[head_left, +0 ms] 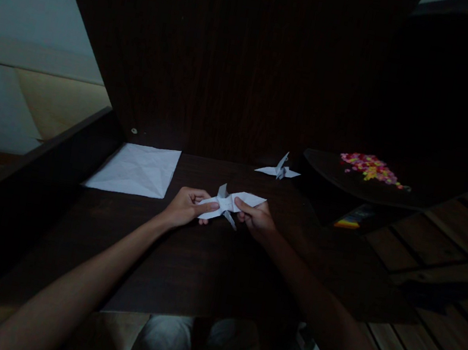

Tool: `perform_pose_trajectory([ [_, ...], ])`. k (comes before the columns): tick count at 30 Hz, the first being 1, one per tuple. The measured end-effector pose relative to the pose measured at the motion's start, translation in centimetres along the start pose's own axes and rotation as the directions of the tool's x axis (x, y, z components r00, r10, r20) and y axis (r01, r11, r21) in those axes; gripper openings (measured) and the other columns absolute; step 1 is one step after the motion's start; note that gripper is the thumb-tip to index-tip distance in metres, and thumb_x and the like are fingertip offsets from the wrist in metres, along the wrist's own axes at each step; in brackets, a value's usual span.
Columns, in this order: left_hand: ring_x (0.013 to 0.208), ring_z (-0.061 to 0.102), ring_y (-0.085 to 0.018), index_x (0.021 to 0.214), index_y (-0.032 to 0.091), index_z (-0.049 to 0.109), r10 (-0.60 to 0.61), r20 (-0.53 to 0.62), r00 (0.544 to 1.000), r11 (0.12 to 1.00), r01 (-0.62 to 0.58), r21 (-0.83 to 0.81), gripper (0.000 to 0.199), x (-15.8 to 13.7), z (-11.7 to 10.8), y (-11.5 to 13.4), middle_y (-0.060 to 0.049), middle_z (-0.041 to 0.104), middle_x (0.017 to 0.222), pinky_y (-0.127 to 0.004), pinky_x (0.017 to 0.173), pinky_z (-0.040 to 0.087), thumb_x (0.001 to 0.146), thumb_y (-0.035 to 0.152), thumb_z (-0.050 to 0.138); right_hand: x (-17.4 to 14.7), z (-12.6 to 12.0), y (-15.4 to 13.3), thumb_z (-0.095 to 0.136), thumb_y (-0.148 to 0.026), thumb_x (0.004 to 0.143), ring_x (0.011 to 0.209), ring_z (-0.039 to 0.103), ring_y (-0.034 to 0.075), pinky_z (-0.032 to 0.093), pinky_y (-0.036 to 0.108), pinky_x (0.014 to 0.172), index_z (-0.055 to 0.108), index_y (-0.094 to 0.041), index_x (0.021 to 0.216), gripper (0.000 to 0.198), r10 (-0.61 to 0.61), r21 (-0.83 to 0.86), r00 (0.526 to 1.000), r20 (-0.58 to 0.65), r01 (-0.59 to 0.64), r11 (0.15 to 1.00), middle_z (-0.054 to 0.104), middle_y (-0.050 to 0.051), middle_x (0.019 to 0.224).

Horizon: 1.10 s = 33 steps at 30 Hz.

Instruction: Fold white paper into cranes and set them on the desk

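Note:
Between my two hands is a white origami crane [226, 202], its wings spread to either side and its narrow ends pointing up and down. My left hand [187, 206] pinches one wing, thumb on top and fingers beneath. The other wing is pinched by my right hand [257, 218], again with the thumb on top. A second white paper crane [280, 172] stands farther back on the dark table, touched by neither hand. To the left lies a creased square sheet of white paper [139, 170].
A dark wooden panel [235, 66] rises behind the dark tabletop [162, 271]. At the right, a curved dark shelf [325, 170] carries a heap of small pink and yellow pieces [371, 167]. A low dark side board [26, 174] borders the left.

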State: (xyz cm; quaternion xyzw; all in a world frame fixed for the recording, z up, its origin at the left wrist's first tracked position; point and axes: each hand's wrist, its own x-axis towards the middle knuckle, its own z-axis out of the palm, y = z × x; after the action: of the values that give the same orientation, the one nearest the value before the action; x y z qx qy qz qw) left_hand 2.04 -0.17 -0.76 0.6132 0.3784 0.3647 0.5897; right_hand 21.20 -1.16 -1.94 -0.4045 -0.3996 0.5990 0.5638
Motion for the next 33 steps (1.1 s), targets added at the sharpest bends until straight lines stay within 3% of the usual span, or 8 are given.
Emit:
perform_pose_trajectory([
  [6, 0.041, 0.054, -0.010, 0.072, 0.011, 0.063, -0.002, -0.040, 0.999, 1.000, 0.001, -0.012, 0.034, -0.1, 0.3, 0.1, 0.000, 0.061, 0.050, -0.020, 0.041, 0.043, 0.064, 0.041, 0.075, 0.0, 0.4, 0.0, 0.080, -0.028, 0.053, 0.039, 0.038, 0.004, 0.030, 0.018, 0.033, 0.059, -0.013, 0.064, 0.028, -0.003, 0.031, 0.999, -0.034, 0.004, 1.000, 0.055, -0.002, 0.055],
  [15, 0.040, 0.053, -0.009, 0.071, 0.010, 0.064, -0.017, 0.056, 0.998, 1.000, 0.016, 0.019, 0.033, 0.1, -0.5, -0.2, 0.000, 0.061, 0.050, -0.018, 0.039, 0.042, 0.065, 0.041, 0.074, -0.3, 0.2, -1.1, 0.080, -0.029, 0.053, 0.036, 0.034, 0.003, 0.024, 0.018, 0.031, 0.062, -0.011, 0.064, 0.028, 0.048, -0.044, 0.998, 0.029, -0.047, 0.998, 0.051, -0.003, 0.049],
  [24, 0.040, 0.054, -0.009, 0.072, 0.010, 0.064, -0.034, -0.019, 0.999, 0.999, 0.033, -0.020, 0.034, -0.1, 0.4, 0.0, 0.000, 0.061, 0.051, -0.019, 0.040, 0.043, 0.062, 0.041, 0.076, 0.0, 0.1, -0.7, 0.080, -0.027, 0.052, 0.037, 0.036, 0.003, 0.025, 0.018, 0.031, 0.061, -0.013, 0.063, 0.026, 0.002, -0.005, 1.000, -0.019, -0.002, 1.000, 0.052, -0.003, 0.051],
  [33, 0.038, 0.050, -0.007, 0.069, 0.010, 0.063, -0.063, 0.095, 0.993, 0.998, 0.061, 0.016, 0.033, 0.0, -0.7, 0.2, 0.001, 0.059, 0.048, -0.017, 0.037, 0.038, 0.064, 0.040, 0.075, -0.3, -0.1, -1.4, 0.080, -0.029, 0.053, 0.036, 0.033, 0.003, 0.023, 0.018, 0.032, 0.062, -0.011, 0.061, 0.026, 0.059, -0.086, 0.995, 0.080, -0.052, 0.995, 0.049, -0.004, 0.047],
])
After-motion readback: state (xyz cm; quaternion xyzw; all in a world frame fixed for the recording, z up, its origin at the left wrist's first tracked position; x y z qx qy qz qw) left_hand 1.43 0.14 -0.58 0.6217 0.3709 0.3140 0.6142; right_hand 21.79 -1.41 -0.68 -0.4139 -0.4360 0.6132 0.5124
